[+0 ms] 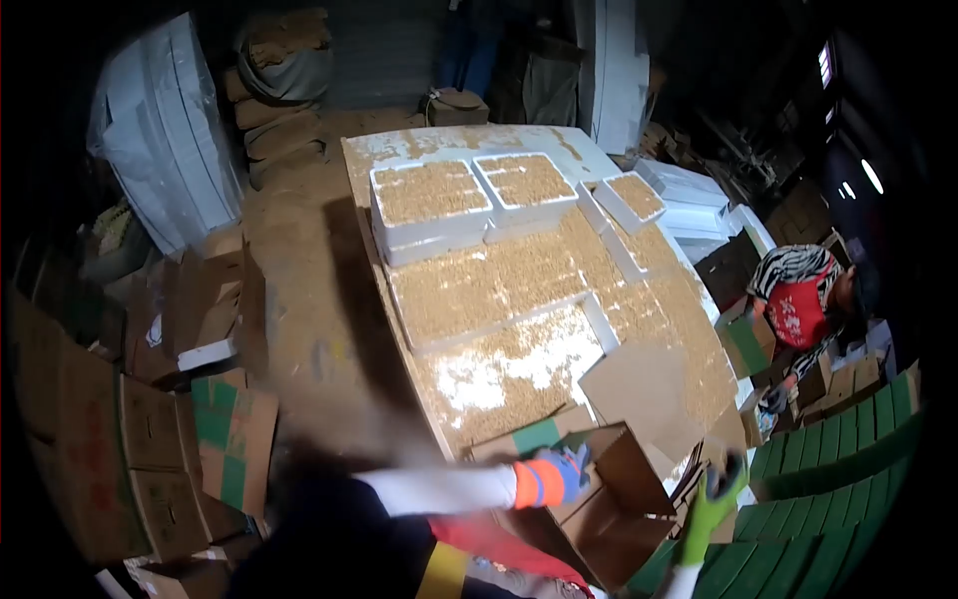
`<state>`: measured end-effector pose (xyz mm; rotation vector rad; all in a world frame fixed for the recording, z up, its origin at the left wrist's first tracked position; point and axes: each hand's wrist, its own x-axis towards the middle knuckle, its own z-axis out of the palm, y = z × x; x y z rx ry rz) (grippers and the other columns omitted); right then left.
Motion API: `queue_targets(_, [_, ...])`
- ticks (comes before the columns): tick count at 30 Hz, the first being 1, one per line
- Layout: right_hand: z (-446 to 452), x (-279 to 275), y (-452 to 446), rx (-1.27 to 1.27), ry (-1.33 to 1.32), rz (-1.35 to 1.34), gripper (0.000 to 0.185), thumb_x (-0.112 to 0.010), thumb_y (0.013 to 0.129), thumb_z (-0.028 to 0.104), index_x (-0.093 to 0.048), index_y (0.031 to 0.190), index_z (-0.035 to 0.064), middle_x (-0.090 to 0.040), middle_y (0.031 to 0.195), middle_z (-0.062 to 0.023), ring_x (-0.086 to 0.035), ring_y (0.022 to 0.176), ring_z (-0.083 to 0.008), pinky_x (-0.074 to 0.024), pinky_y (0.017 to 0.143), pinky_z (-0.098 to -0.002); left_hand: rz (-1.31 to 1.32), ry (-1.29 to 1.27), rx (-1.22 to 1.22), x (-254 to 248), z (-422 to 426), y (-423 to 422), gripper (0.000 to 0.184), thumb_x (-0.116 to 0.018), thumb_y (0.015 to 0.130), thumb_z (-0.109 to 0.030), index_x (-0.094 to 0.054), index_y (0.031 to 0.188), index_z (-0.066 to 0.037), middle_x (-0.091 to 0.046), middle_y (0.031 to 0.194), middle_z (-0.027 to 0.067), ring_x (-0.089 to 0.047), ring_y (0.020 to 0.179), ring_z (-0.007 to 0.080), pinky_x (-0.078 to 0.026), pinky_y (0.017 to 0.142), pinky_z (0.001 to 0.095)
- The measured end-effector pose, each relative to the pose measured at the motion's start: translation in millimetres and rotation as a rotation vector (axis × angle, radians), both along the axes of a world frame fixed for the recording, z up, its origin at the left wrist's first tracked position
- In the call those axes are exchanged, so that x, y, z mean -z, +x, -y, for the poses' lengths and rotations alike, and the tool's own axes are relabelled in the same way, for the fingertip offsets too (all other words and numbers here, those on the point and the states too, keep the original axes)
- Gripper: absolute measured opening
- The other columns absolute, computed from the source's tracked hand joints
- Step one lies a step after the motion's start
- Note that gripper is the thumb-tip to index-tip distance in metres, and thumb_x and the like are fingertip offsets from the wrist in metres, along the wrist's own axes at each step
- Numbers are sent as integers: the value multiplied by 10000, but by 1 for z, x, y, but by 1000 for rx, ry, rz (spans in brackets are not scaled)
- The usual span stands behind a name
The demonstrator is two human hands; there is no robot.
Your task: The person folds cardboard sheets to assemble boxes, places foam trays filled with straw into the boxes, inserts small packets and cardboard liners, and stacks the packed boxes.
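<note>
An open cardboard box (614,504) stands tilted at the near edge of the table. My left hand (551,477), in an orange and blue glove, has its fingers closed on the box's left rim. To the right of the box, my right hand (715,499) wears a green glove with dark fingertips. Its fingers are raised and apart beside the box's right flap, with nothing visible between them. A loose cardboard sheet (639,394) lies just beyond the box.
White trays (429,240) of tan granules stand on the large table (374,150), with granules spread around them. Cartons (165,449) are stacked at left. Green-sided boxes (838,444) line the right, where another person (798,309) in a red apron bends over.
</note>
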<state>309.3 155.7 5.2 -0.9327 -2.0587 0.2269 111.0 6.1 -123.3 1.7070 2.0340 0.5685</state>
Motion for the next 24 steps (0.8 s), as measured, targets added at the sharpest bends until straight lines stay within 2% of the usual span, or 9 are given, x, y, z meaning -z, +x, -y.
queue_targets(4, [-8, 1, -290, -821, -635, 230, 467, -674, 842, 213, -532, 1246, 25, -627, 1128, -91, -617, 994, -194, -494, 825, -317, 13, 98, -52, 14, 2, 9, 675, -371, 916, -440, -377, 1351, 77, -622, 1034, 258, -642, 793, 373, -503, 660, 459])
queue_targets(7, [1, 57, -486, -713, -1175, 135, 488, -648, 843, 476, -592, 1080, 53, -592, 861, -47, -545, 706, -137, -451, 616, -261, 385, 224, -107, 3, 11, -6, 607, -409, 905, -453, -476, 1282, 19, -623, 1032, 254, -637, 788, 375, -506, 676, 458])
queue_targets(9, [2, 83, -575, -451, -1299, -4, 508, -631, 847, 480, -572, 1110, 50, -592, 907, -119, -563, 824, -236, -474, 694, -343, 434, 229, -64, 8, 16, -3, 593, -416, 904, -444, -481, 1279, 11, -619, 1036, 259, -633, 797, 382, -506, 684, 459])
queue_targets(12, [27, 117, -607, -174, -808, -23, 516, -623, 854, 364, -514, 1203, 0, -534, 1146, -246, -518, 1027, -379, -418, 892, -460, 499, 226, 0, 9, 18, -13, 573, -426, 901, -430, -487, 1274, 1, -614, 1042, 266, -628, 811, 392, -507, 696, 460])
queue_targets(14, [20, 162, -589, -425, -1033, -358, 485, -675, 831, 322, -534, 1169, 4, -532, 1150, -205, -522, 1002, -275, -438, 849, -391, 514, 224, 15, 12, 20, -18, 560, -433, 899, -421, -492, 1271, -7, -610, 1045, 271, -624, 821, 398, -507, 703, 460])
queue_targets(16, [26, 169, -551, -528, -1306, -130, 469, -693, 836, 322, -550, 1163, 17, -520, 1196, -171, -511, 982, -225, -441, 823, -369, 512, 224, 35, 14, 21, -22, 547, -439, 898, -412, -497, 1268, -14, -606, 1049, 275, -620, 830, 404, -508, 711, 461])
queue_targets(18, [29, 144, -543, -487, -1422, -71, 315, -702, 845, 302, -623, 999, 38, -630, 925, -82, -580, 807, -136, -482, 679, -321, 488, 210, 43, 19, 25, -27, 534, -446, 896, -403, -501, 1265, -21, -603, 1053, 280, -616, 839, 411, -508, 719, 461])
queue_targets(20, [36, 143, -563, -815, -1690, -519, 532, -736, 808, 363, -538, 1171, 28, -609, 1014, -119, -576, 916, -162, -501, 704, -345, 448, 191, 47, 24, 26, -30, 521, -453, 894, -394, -506, 1262, -29, -599, 1057, 284, -612, 848, 417, -508, 727, 462])
queue_targets(24, [61, 134, -551, -469, -1274, -349, 864, -746, 750, 506, -347, 1363, 47, -525, 1194, -185, -498, 1115, -253, -446, 895, -364, 346, 150, 98, 27, 28, -28, 497, -466, 891, -377, -515, 1256, -43, -592, 1064, 294, -605, 867, 430, -509, 742, 463])
